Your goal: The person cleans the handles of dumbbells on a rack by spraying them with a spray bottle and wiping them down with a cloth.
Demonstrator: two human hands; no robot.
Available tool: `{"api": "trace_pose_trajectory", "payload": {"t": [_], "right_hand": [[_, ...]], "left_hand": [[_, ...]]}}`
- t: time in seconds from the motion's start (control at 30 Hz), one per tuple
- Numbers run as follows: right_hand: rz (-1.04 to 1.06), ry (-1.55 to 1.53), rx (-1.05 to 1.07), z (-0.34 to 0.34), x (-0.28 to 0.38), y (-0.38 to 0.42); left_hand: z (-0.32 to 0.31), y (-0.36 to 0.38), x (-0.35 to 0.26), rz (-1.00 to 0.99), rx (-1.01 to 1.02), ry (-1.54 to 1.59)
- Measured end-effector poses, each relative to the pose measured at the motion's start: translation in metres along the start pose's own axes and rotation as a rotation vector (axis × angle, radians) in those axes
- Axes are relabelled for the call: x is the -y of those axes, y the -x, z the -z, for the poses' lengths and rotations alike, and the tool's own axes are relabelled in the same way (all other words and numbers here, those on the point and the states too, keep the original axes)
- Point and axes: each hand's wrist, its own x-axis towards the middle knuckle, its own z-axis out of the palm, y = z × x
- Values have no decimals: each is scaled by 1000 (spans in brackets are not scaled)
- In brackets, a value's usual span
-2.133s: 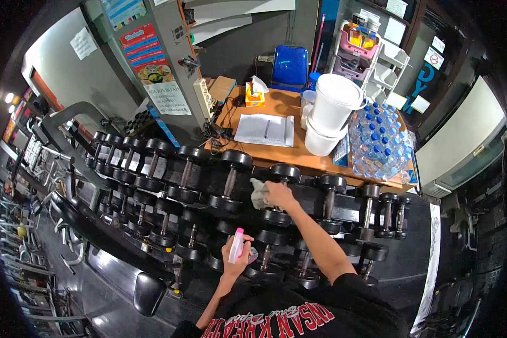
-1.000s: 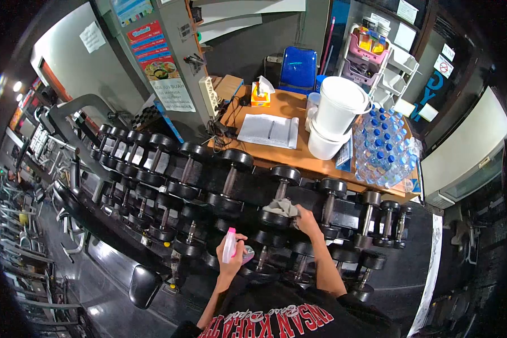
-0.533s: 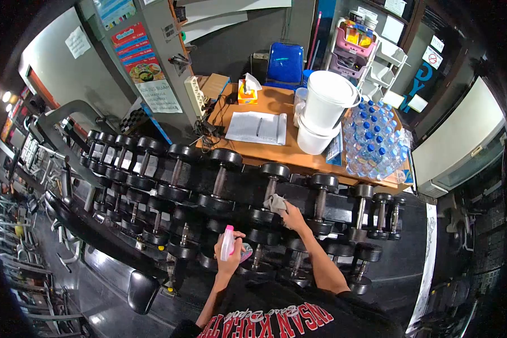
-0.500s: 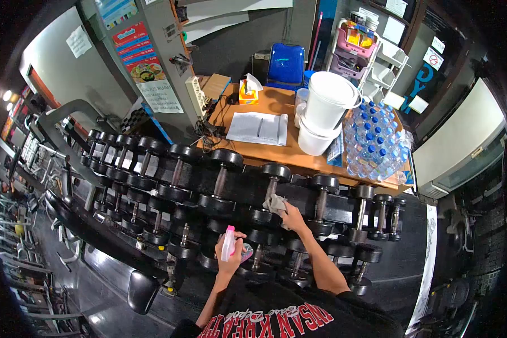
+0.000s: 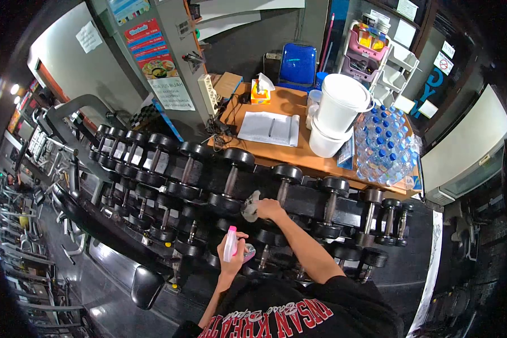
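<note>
My left hand (image 5: 228,263) is wrapped round a spray bottle (image 5: 230,243) with a white and pink head, held low in front of my shirt. Bunched in my right hand (image 5: 269,209) is a grey cloth (image 5: 250,206), which overlaps the near end of a black dumbbell (image 5: 228,186) in the upper row. Just right of that hand lies another dumbbell (image 5: 284,186) with a worn metal handle. More dumbbells fill the lower row, partly hidden by my arms.
Behind the rack, a wooden desk (image 5: 287,156) bears an open notebook (image 5: 259,128), a tissue box (image 5: 261,92), stacked white buckets (image 5: 343,101) and a pack of water bottles (image 5: 386,146). A padded bench (image 5: 107,236) stands at the left, a white fridge (image 5: 462,146) at the right.
My right hand and the cloth have moved left, away from the dumbbell handle they were at, toward the neighbouring dumbbell. The left hand keeps its hold on the spray bottle. The view has shifted slightly.
</note>
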Motion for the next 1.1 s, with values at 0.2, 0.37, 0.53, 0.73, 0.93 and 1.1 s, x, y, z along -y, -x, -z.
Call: {"api": "trace_pose_trajectory", "payload": {"t": [0.2, 0.37, 0.53, 0.73, 0.93, 1.1], "right_hand": [[102, -449, -335, -3, -57, 61], [-381, -856, -293, 7, -75, 151], [-310, -1143, -804, -28, -61, 180], [164, -313, -878, -25, -24, 142], [395, 327, -720, -26, 11, 67], [391, 642, -276, -61, 27, -2]], "left_hand": [[4, -3, 11, 19, 5, 49], [0, -11, 19, 30, 66, 69], [1, -19, 23, 9, 142, 45], [6, -24, 21, 37, 110, 51], [19, -25, 22, 46, 105, 42], [23, -23, 29, 35, 35, 54]]}}
